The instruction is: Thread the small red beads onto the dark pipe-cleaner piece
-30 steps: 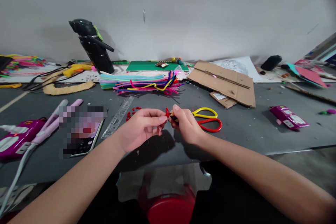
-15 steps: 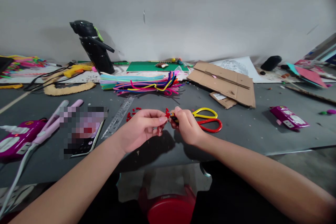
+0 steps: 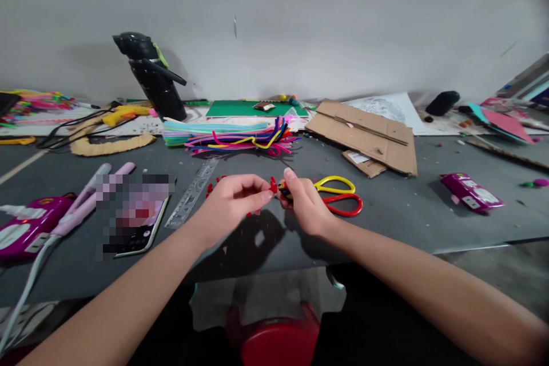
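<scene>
My left hand pinches a small red fuzzy piece, likely bent pipe cleaner, between thumb and fingertips. Close beside it, my right hand is closed round a small dark tool with a yellowish spot; most of it is hidden in the fist. Just beyond that hand show the yellow and red handle loops of scissors; their blades are hidden, so I cannot tell whether the hand touches them. Cut red bits lie partly behind my left hand.
Behind the hands lies a bundle of coloured pipe cleaners. A clear ruler, a phone and a pink hair straightener are to the left. Cardboard and a purple power strip lie right. A black bottle stands behind.
My left fingers have shifted slightly and curled closer round the red piece. My right thumb has lifted a little. Red bits now show under my left fingers.
</scene>
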Available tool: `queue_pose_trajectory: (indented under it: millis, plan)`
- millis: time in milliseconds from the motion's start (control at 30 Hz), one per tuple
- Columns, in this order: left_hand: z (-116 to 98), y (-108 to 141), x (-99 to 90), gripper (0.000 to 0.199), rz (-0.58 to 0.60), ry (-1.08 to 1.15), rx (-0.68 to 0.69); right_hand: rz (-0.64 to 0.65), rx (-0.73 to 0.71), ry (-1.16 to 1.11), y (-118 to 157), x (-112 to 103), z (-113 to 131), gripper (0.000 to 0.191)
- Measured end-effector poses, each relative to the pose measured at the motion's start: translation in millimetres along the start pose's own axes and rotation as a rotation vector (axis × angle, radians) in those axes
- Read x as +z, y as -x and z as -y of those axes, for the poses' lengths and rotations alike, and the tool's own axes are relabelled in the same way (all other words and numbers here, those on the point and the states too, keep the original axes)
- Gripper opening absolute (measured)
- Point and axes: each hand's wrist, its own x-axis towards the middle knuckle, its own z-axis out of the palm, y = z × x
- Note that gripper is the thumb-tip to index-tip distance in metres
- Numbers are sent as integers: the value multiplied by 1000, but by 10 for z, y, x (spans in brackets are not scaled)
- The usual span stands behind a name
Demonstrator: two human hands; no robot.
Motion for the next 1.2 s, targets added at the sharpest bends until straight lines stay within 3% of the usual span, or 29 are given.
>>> queue_pose_trajectory:
  millis: [100,233,500,600,767,900,1200]
  plan:
    - [7,31,-27,10,-107,-435,298,-1,19,1,-4,2,-13,67]
    - [71,38,-118,8,-166,-738,611,-2,53,23,-7,1,-35,67]
    - [115,24,-147,13,-165,-881,742,25,48,56,-2,-5,-42,65]
    - [146,-18,-204,13,-164,-952,700,29,68,82,-10,-12,-48,65]
    - [298,-150,-444,19,-33,-1183,392,0,90,98,-48,-61,-47,65]
    - [383,-215,-570,25,2,-1310,239,10,109,79,-49,-85,-32,66]
    - [324,-200,-554,33,96,-1419,153,92,83,123,-20,-87,45,67]
